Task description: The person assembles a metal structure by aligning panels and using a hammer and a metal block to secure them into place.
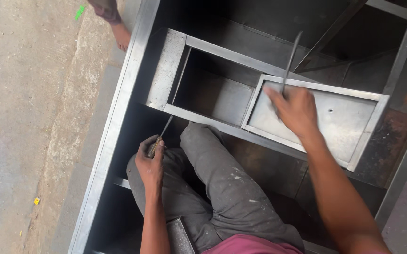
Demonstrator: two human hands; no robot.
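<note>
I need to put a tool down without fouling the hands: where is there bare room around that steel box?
Free: the open compartment of the steel box, and the lidded panel's right half beyond the right hand. The concrete floor left of the frame rail is bare. Crowded: near the left hand, its tool and the knees.

Dull grey sheet-metal box [213, 89] and tray [344, 117], smudged; rough concrete floor [24, 117] at nine o'clock; dusty grey cloth trousers [222, 188]

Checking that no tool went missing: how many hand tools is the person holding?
2. A thin tool in the left hand, near the knee; a blurred rod in the right hand, over the metal box.
</note>
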